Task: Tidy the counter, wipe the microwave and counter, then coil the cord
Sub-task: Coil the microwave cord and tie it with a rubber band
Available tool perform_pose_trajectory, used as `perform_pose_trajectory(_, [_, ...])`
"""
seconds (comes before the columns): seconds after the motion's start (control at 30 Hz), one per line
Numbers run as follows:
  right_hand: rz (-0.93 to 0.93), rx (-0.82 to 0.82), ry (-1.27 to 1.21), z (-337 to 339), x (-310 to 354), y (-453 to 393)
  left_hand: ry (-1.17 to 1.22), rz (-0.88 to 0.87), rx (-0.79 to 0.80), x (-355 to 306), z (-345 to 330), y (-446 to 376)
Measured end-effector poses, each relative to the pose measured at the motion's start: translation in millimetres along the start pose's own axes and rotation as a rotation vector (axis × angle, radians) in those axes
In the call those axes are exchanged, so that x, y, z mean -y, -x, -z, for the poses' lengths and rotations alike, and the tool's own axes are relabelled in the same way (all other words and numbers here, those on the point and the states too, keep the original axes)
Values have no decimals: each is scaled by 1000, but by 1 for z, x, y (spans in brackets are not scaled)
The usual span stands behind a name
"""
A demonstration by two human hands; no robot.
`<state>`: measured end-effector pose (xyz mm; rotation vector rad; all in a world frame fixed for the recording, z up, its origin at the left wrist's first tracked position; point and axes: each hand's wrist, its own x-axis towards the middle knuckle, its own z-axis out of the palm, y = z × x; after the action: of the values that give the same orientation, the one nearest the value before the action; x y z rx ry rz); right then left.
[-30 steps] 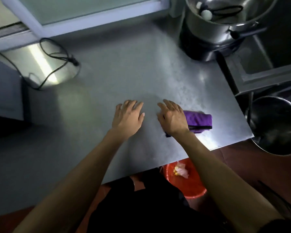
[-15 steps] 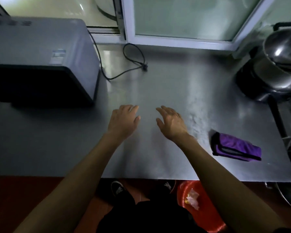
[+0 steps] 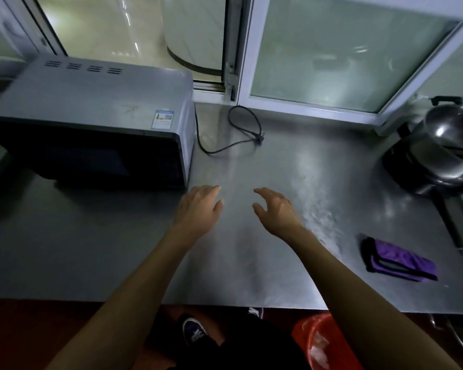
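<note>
A grey microwave with a dark door stands at the back left of the steel counter. Its black cord lies in a loose loop behind and to the right of it, plug end on the counter. A folded purple cloth lies near the counter's right front. My left hand and my right hand hover side by side over the middle of the counter, fingers relaxed, holding nothing. Both are well short of the cord and left of the cloth.
A steel pot on a dark cooker sits at the far right. A sliding window runs along the back edge. A red bin with scraps stands on the floor under the counter's front edge.
My right hand has let go of the purple cloth and left it at the right. Both hands moved toward the cord as my view swung left and up to show the microwave.
</note>
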<state>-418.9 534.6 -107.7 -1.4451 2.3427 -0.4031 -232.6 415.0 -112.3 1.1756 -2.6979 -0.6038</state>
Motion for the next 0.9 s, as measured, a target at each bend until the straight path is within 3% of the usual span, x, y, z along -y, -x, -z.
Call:
perform_pose_trajectory(0.4, [-64, 12, -92, -2, -44, -46, -14, -4, 117, -14, -15, -57])
perform_pose_trajectory(0.9, [30, 17, -90, -6, -111, -166, -91, 72, 169, -24, -48, -180])
